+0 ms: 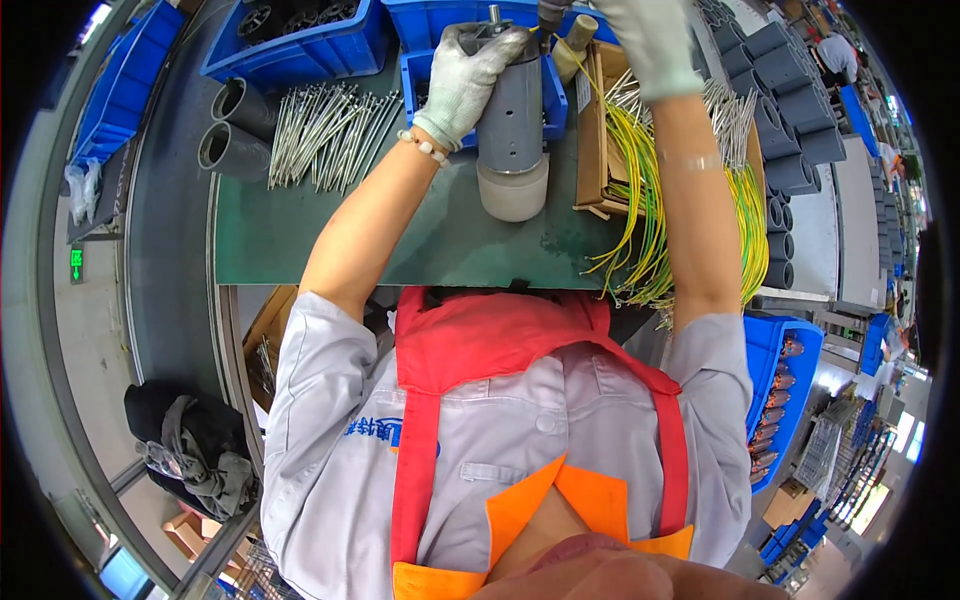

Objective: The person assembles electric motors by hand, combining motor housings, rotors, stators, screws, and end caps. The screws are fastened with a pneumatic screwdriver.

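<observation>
My left hand [470,80], in a whitish work glove, is closed around the upper end of a dark grey cylindrical motor [511,118]. A metal shaft sticks up from the motor's top, and small holes show in its side. The motor stands upright on a pale round base [513,192] on the green bench mat. My right hand [645,45], gloved too, is raised at the upper edge, right of the motor; its fingers are blurred and partly cut off. Between the hands, the dark end of a tool [553,12] points down near the motor's top; whether my right hand holds it is unclear.
Long metal bolts [330,135] lie left of the motor, beside grey tubes [232,147]. Blue bins [300,48] line the back. At right, a cardboard box [597,150] holds bolts and yellow-green wires [640,200], with stacked grey tubes [795,85] beyond. A conveyor [170,250] runs along the left.
</observation>
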Tool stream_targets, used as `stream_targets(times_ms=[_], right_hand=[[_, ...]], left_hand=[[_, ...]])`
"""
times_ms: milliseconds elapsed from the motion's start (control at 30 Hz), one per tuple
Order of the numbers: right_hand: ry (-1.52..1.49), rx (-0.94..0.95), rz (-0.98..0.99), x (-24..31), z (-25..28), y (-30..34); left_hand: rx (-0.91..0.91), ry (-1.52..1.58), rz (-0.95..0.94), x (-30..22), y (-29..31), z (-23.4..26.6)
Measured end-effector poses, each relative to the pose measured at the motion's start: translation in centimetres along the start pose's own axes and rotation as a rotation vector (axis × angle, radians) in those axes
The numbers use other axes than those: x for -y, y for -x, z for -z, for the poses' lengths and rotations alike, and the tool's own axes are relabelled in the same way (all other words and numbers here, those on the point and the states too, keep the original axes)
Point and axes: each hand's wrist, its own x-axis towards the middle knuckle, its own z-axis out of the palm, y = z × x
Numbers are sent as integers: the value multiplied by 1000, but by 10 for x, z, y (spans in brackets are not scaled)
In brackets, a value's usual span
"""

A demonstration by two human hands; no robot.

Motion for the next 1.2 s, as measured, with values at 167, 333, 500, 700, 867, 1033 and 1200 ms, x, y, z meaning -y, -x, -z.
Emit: stream_targets(times_ms=[167, 333, 500, 700, 867, 1033, 1200], right_hand=[[-313, 576, -405, 1, -16, -20], [-479, 549, -404, 18, 38, -8], [-499, 690, -398, 40, 69, 0], [-452, 155, -288, 130, 6, 32], [-247, 507, 278, 25, 46, 41], [-119, 613, 273, 68, 18, 23], [-519, 323, -421, 88, 1, 34]], left_hand=[[-54, -32, -27, 4, 6, 5], [-11, 26, 5, -17, 30, -6], [26, -234, -269, -4, 55, -10], [243, -364, -424, -24, 103, -16], [214, -304, -334, -17, 104, -18], [205, -365, -323, -20, 108, -15], [197, -405, -327, -22, 110, -14]])
